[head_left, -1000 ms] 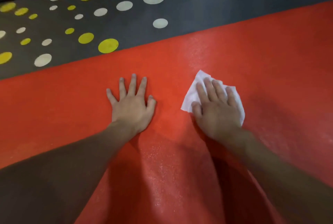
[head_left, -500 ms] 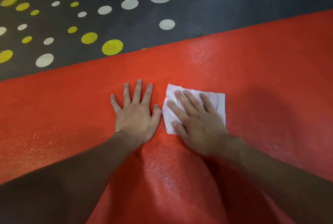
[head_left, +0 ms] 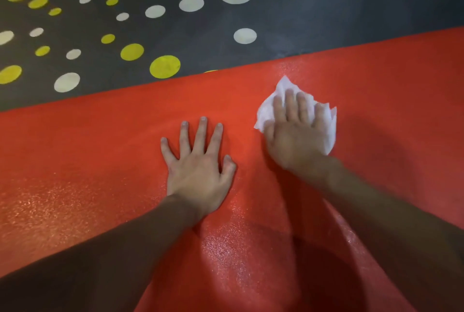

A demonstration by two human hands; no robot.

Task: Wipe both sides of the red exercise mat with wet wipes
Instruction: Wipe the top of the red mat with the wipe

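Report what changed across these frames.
The right hand, pressing the wet wipe, slid left up to the left hand, then swept back right, toward the far edge of the red mat. The wipe bunched up. The left hand stayed flat on the mat.

dark spotted floor (head_left: 301,35), red exercise mat (head_left: 100,161) spread on it

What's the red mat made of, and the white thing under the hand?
The red mat looks like foam or rubber: pebbly texture, shiny where light hits. The white wipe looks like thin soft fabric, crumpling under the right hand.
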